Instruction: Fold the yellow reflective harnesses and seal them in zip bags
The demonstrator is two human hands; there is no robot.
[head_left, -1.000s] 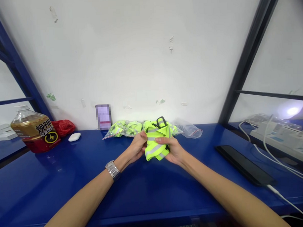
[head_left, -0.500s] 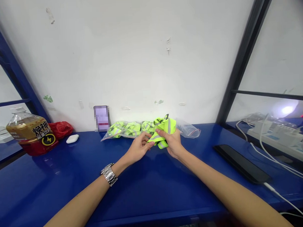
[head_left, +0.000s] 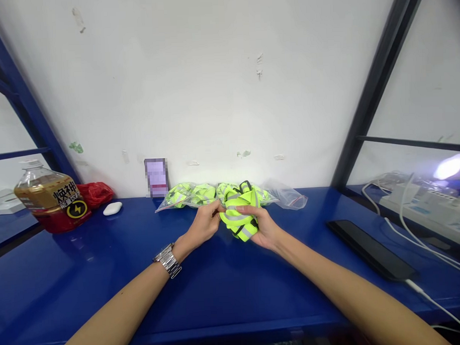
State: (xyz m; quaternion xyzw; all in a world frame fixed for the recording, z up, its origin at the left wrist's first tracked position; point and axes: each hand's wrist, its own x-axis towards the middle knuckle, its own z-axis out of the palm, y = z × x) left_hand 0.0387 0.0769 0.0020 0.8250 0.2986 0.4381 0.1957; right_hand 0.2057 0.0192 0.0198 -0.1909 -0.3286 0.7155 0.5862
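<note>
A bundled fluorescent yellow-green reflective strap [head_left: 237, 201] with grey stripes and black buckle parts is held above the blue tabletop. My right hand [head_left: 265, 227] grips the bundle from its right side, thumb across the front. At the bundle's left edge my left hand [head_left: 206, 221], with a metal watch on its wrist, is closed on the strap; its fingertips are partly hidden. Behind both hands, clear plastic bags [head_left: 205, 194] with similar yellow-green straps lie in a row by the wall.
On the left stand a large drink bottle [head_left: 50, 196], a red plastic bag [head_left: 97, 193] and a white earphone case [head_left: 112, 209]. A phone [head_left: 156, 177] leans on the wall. To the right, a black phone [head_left: 370, 249] charges near a white power strip [head_left: 427, 201] with cables.
The strap bundle has turned and come slightly left and down with my right hand. My left hand's fingers have closed at its left edge.
</note>
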